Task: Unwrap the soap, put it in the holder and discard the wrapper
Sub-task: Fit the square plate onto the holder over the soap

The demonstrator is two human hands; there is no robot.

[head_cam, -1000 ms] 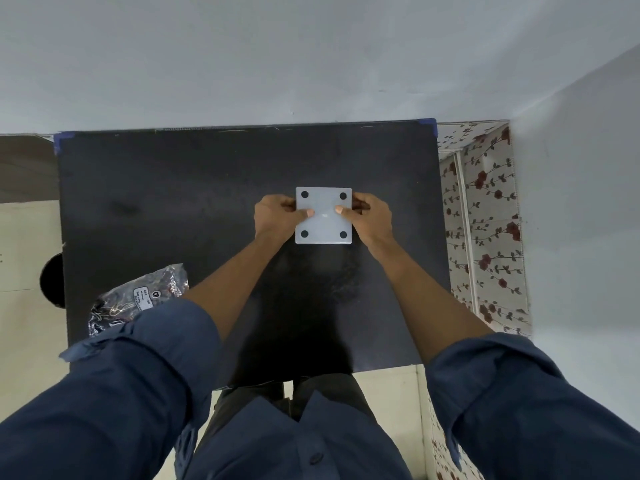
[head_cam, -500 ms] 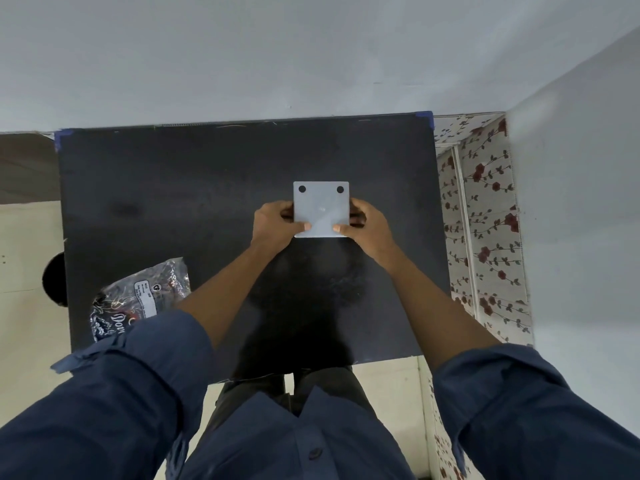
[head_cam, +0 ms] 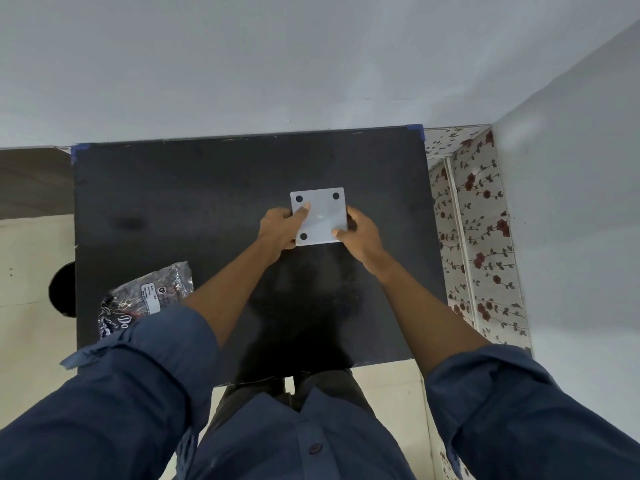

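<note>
My left hand [head_cam: 281, 230] and right hand [head_cam: 360, 233] are clamped on the holder [head_cam: 320, 216], mid-frame. The wrapped soap [head_cam: 145, 299], lower left, isn't unwrapped yet; I think it's next.

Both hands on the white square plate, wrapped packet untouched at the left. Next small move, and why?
Probably set the white square plate with black dots flat on the black table and let go. Both the left hand and the right hand have a grip on its sides, so neither is free to reach the shiny crinkled packet lying unopened near the table's left edge.
</note>
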